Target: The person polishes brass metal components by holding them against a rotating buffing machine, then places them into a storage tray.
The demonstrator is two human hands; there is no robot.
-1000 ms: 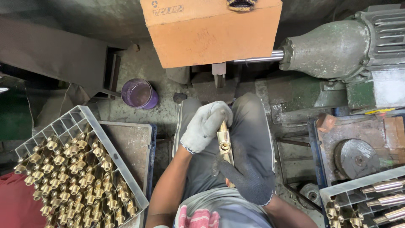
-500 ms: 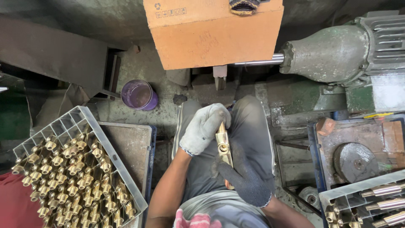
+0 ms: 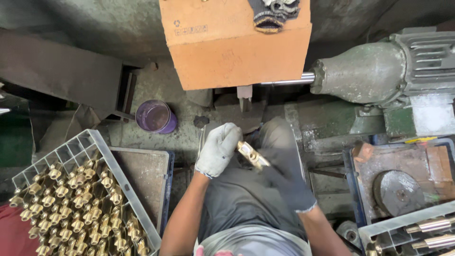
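I read this from the head view, taking the orange cardboard box [image 3: 235, 45] at the top as my landmark. Directly below the box, over my lap, my left hand [image 3: 218, 149] in its pale grey work glove is clenched around one end of a short brass fitting [image 3: 252, 155]. My right hand [image 3: 287, 182], in a dark grey glove, sits just below and to the right of that, touching the fitting's other end; its fingers curl under the piece, but I cannot tell how firmly they close on it. So the fitting lies between the 2 hands, tilted, above my grey trousers.

I judge the step in hand to be handling 1 single fitting between both gloves, turning or checking it. The next move calls for a firm hold and a steady wrist, since the piece is small and smooth.

Below and left of the box stands a round purple cup [image 3: 155, 116]. Further down on that side a grey plastic grid crate [image 3: 90, 144] holds many brass fittings [image 3: 71, 204]. Right of the box sits a green-grey electric motor [image 3: 379, 71], and below it a second grey crate [image 3: 407, 227] with long brass parts.
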